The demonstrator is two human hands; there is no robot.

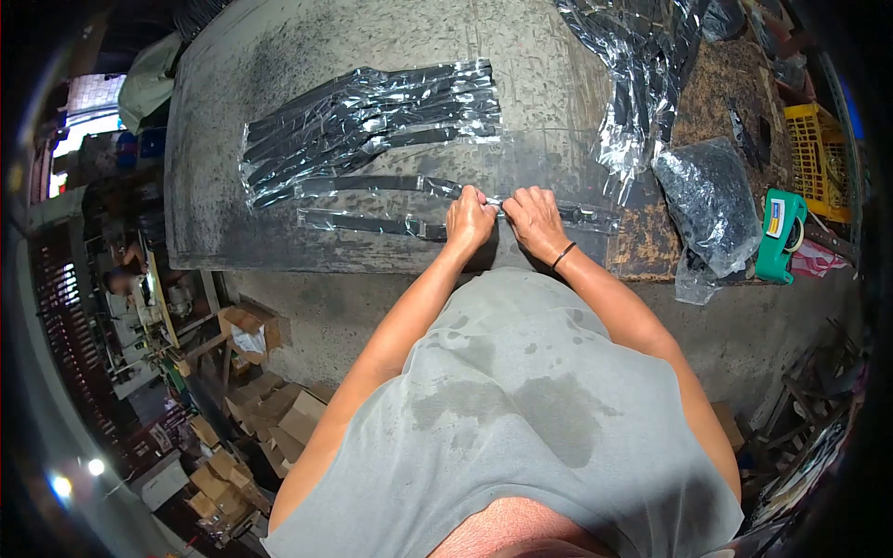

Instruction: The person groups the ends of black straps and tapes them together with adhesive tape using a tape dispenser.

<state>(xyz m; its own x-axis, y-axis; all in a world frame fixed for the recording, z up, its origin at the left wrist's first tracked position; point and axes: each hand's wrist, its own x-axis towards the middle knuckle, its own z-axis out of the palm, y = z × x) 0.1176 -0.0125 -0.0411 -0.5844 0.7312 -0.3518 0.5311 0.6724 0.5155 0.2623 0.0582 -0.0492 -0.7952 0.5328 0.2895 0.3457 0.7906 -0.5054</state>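
My left hand (470, 220) and my right hand (533, 217) meet at the near edge of a grey concrete table (307, 56). Both pinch a long black strip wrapped in clear plastic (372, 183) that lies across the table. A second wrapped strip (363, 223) lies just in front of it, passing under my hands. Behind them, a pile of several wrapped black strips (372, 116) is spread out in a fan. A black band sits on my right wrist.
Crumpled clear plastic sheeting (637, 84) hangs at the table's right end. A bag of black pieces (712, 200), a green tape dispenser (779, 237) and a yellow crate (817, 158) sit on the right. Cardboard boxes (246, 423) lie on the floor lower left.
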